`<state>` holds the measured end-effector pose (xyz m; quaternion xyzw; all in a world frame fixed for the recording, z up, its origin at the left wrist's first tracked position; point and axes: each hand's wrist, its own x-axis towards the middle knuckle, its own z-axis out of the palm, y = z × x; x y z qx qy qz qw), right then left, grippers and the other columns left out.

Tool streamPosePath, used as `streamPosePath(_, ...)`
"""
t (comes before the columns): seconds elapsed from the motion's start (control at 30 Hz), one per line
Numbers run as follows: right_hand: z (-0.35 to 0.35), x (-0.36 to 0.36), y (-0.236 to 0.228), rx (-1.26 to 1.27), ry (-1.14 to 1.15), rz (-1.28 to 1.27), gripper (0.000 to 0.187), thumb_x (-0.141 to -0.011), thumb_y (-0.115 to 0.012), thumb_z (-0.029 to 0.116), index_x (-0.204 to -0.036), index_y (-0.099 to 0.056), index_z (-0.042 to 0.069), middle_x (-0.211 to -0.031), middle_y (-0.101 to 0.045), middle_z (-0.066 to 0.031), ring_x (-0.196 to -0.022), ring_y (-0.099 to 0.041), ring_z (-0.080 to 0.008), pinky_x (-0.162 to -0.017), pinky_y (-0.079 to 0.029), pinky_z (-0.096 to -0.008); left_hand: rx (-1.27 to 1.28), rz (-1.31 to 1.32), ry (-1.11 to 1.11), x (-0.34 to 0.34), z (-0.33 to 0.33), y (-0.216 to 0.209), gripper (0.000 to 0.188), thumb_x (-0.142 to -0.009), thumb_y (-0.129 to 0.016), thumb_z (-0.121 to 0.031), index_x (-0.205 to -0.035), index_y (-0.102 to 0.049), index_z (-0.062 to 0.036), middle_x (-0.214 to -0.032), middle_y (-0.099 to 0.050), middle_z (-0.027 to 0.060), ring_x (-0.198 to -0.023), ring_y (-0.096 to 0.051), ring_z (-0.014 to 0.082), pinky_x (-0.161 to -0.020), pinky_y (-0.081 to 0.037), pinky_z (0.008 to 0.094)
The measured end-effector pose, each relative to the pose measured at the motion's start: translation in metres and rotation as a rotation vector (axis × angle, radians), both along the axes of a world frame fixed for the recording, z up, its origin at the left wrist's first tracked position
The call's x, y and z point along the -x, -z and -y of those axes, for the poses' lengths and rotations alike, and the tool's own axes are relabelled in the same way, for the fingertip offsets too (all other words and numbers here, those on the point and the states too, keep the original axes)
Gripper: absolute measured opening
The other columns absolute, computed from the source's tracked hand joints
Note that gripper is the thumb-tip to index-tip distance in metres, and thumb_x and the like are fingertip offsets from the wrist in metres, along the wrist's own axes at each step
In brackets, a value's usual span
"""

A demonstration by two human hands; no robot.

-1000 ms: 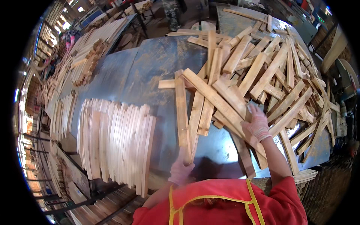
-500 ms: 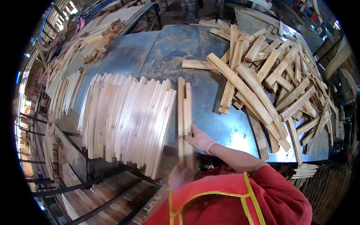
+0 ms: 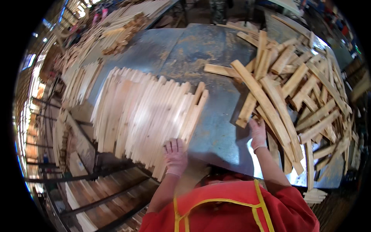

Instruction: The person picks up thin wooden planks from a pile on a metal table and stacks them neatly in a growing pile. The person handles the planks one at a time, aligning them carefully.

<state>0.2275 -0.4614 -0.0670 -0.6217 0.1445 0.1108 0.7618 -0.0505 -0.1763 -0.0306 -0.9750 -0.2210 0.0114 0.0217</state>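
My left hand, in a pale pinkish glove, rests on the near right end of a long row of wooden strips. Its fingers are apart and lie over the strips. The strips lie side by side, roughly lengthwise away from me, and two darker ones now form the right edge of the row. My right hand, gloved too, is at the left edge of a jumbled pile of wooden strips. Its fingers are apart at the end of a short strip there, the fingertips partly hidden.
A metal-topped table with sawdust lies under both groups of wood. More stacked strips stand at the far left. A rack with boards is below the table's left edge. A person's legs show beyond the far edge.
The two strips my hands were on have moved left against the row. My right hand has left them and gone right to the pile. My left hand has come up onto the row.
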Motion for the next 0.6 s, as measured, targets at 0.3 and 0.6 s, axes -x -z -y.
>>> streamPosePath(0.3, -0.056, 0.019, -0.098, -0.739, -0.459, -0.300, 0.045, -0.098, -0.074, 0.017, -0.139, -0.057, 0.008, -0.119, -0.071, -0.0077, -0.110, -0.070, -0.0243, -0.098, -0.060, -0.0471, 0.579, 0.169, -0.070, -0.015, 0.010, -0.052, 0.076, -0.096, -0.071, -0.039, -0.158, -0.041, -0.0055, -0.145, -0.053, 0.0211, -0.134, -0.054, 0.0356, -0.112, -0.044, 0.0523)
streamPosePath(0.6, -0.082, 0.181, -0.055, 0.418, -1.117, 0.127, 0.049, -0.100, -0.072, 0.021, -0.146, -0.057, 0.012, -0.124, -0.073, -0.0118, -0.113, -0.070, -0.0268, -0.098, -0.057, -0.0371, 1.188, -0.114, -0.372, -0.047, 0.012, -0.069, 0.054, -0.095, -0.072, -0.038, -0.133, -0.065, 0.0001, -0.129, -0.067, 0.0193, -0.112, -0.066, 0.0301, -0.101, -0.053, 0.0418)
